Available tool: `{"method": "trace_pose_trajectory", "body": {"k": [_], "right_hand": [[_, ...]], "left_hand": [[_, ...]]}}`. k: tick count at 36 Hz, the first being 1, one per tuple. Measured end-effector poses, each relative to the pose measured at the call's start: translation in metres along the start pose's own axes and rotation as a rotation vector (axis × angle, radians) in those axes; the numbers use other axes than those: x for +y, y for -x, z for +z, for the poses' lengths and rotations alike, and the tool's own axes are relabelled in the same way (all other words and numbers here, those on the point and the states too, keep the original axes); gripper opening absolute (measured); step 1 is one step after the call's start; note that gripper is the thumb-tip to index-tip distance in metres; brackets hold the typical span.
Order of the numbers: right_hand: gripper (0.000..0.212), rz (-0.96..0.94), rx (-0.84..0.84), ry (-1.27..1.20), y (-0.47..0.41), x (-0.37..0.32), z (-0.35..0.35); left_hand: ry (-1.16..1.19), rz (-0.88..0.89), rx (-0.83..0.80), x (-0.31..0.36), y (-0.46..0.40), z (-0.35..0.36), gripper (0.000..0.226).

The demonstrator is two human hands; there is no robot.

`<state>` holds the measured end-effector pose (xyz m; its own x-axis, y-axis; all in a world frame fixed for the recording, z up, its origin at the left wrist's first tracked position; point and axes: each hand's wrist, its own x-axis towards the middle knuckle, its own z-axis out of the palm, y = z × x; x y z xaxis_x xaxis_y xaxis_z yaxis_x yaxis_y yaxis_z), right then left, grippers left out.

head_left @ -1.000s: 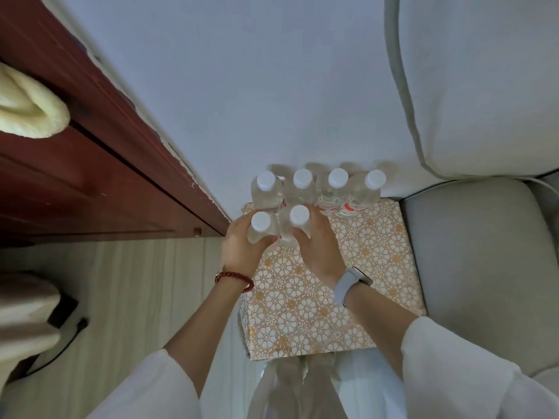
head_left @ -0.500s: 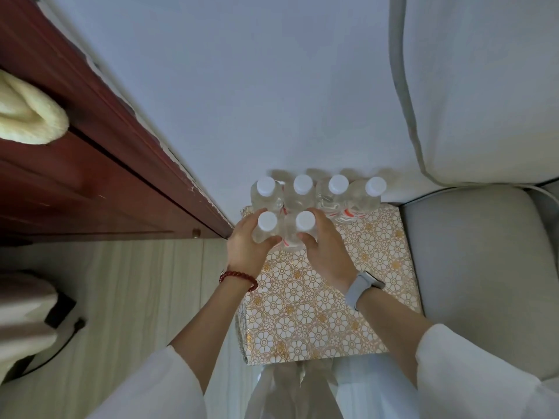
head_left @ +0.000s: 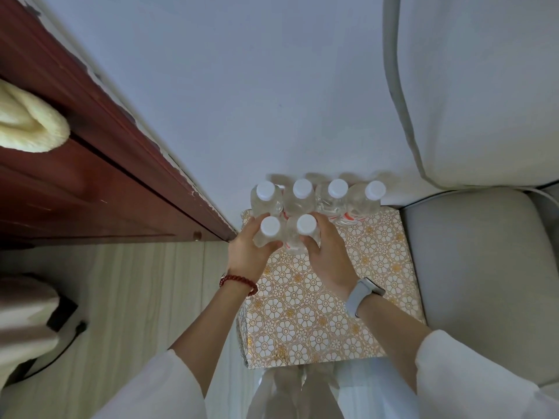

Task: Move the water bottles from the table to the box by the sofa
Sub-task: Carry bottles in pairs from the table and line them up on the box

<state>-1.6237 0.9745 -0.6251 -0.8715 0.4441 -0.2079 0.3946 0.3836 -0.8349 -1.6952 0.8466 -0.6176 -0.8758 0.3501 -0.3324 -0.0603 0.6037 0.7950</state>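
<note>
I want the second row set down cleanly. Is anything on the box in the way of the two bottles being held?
Nothing visible. The left hand and right hand each grip a bottle just in front of the back row of four bottles; the patterned box top nearer the person is bare.

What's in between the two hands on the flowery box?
Two white-capped water bottles stand side by side between the left hand and right hand, one gripped by each, on the box, in the head view.

Six bottles on the box (head_left: 317, 309), between cabinet (head_left: 90, 176) and sofa (head_left: 484, 267).

Four bottles (head_left: 320, 199) line the box's far edge against the wall; two bottles (head_left: 287, 234) stand just before them, left hand (head_left: 246, 252) on one, right hand (head_left: 328, 255) on the other.
</note>
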Motion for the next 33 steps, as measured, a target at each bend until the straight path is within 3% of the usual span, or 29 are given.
{"method": "trace_pose_trajectory", "body": {"k": [17,24,28,33], "right_hand": [[0.037,0.118,0.039,-0.089,0.003,-0.005,0.004],[0.062,0.233,-0.028,-0.089,0.012,-0.015,-0.001],[0.063,0.247,-0.069,-0.049,0.023,-0.023,-0.015],[0.053,0.220,-0.038,-0.020,0.042,-0.049,-0.035]], "left_hand": [[0.002,-0.010,-0.069,0.000,0.003,-0.004,0.056],[-0.015,-0.061,-0.120,0.007,0.017,-0.012,0.084],[-0.009,-0.022,-0.090,0.019,0.036,-0.025,0.066],[-0.062,-0.091,-0.032,0.022,0.061,-0.035,0.068]]}}
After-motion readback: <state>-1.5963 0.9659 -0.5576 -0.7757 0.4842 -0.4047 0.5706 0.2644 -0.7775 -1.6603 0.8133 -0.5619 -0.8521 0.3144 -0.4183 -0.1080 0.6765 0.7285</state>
